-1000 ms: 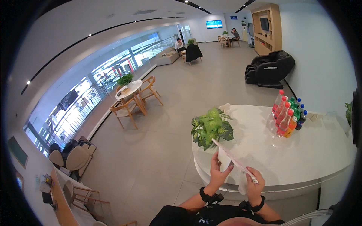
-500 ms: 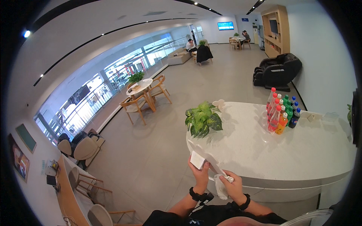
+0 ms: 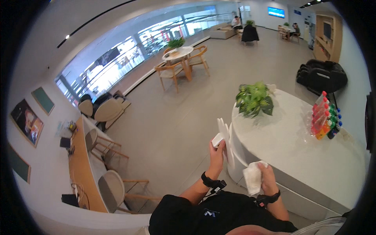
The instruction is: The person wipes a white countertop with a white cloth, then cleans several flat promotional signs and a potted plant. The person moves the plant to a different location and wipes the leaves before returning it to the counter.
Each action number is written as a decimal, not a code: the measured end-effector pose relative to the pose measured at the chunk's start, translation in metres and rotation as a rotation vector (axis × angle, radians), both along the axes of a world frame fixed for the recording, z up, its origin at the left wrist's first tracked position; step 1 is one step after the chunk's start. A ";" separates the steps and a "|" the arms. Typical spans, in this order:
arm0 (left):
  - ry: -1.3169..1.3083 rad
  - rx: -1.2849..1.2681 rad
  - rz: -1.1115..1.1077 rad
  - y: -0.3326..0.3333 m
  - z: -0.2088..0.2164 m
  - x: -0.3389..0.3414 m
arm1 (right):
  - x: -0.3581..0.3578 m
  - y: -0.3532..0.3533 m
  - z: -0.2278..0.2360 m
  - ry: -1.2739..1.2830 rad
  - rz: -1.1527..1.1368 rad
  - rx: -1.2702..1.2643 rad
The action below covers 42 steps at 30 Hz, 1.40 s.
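My left hand (image 3: 216,156) is closed around a white flat panel with a wavy, scalloped edge (image 3: 228,145). A small white block (image 3: 218,140) sits against the panel by my thumb and fingers; whether the two are joined I cannot tell. The panel is upright, seen nearly edge-on, beside the rounded end of the white counter (image 3: 290,137). A crumpled white cloth (image 3: 253,179) hangs from my right hand (image 3: 268,179), whose fingers are closed on it. That hand is apart from the panel, over the counter's near edge.
A leafy green plant (image 3: 254,100) stands on the counter's far left end, with a white wavy-edged piece (image 3: 271,88) behind it. Several soda bottles (image 3: 324,117) cluster at the right. Left are a wooden wall desk (image 3: 88,168) and chairs (image 3: 111,190). Two people sit far off.
My right hand has drawn away from the panel, taking the cloth to the right. My left hand has turned the panel edge-on. The whole view has swung left and down.
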<state>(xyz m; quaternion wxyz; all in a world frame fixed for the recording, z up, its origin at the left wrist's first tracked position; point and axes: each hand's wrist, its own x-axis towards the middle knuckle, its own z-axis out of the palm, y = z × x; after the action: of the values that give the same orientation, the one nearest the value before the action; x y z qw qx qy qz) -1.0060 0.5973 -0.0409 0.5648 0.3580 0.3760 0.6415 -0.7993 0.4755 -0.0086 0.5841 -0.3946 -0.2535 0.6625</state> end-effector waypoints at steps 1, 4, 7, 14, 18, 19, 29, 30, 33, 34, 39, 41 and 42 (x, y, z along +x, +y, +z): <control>-0.073 -0.045 -0.043 -0.004 -0.003 -0.010 | 0.003 -0.002 -0.007 0.060 0.001 -0.029; -0.336 -0.145 -0.352 0.004 -0.030 -0.043 | 0.015 -0.004 -0.039 0.347 0.049 -0.238; -0.523 -0.211 -0.352 -0.005 -0.033 -0.048 | 0.020 -0.008 -0.041 0.341 0.007 -0.218; -0.559 -0.123 -0.367 -0.022 -0.029 -0.063 | -0.004 0.010 -0.015 0.370 0.009 -0.171; -0.498 -0.081 -0.310 -0.045 -0.002 -0.065 | 0.008 0.022 -0.017 -0.785 0.276 0.182; -0.472 -0.069 -0.312 -0.046 -0.004 -0.067 | 0.005 0.022 0.000 -0.944 0.298 0.323; -0.474 0.041 -0.460 -0.071 -0.010 -0.089 | 0.006 0.005 0.187 -1.742 0.386 1.168; -0.418 0.111 -0.496 -0.071 -0.014 -0.090 | 0.007 0.004 0.199 -1.745 0.356 1.247; -0.424 0.071 -0.417 -0.085 -0.004 -0.094 | -0.001 -0.003 0.239 -1.751 0.246 1.428; -0.500 0.078 -0.451 -0.083 -0.007 -0.096 | -0.002 -0.004 0.245 -1.748 0.198 1.494; -0.420 0.117 -0.423 -0.088 -0.016 -0.109 | -0.009 -0.007 0.269 -1.716 0.032 1.681; -0.387 0.132 -0.394 -0.093 -0.013 -0.113 | -0.011 -0.009 0.278 -1.699 0.047 1.689; -0.368 0.145 -0.373 -0.097 -0.010 -0.115 | -0.013 -0.009 0.279 -1.697 0.058 1.694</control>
<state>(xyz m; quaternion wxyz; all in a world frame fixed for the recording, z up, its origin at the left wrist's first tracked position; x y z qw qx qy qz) -1.1215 0.4999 -0.0509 0.7051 0.3378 0.1477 0.6058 -0.8126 0.4666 0.2709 0.2898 -0.1899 -0.9219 -0.1734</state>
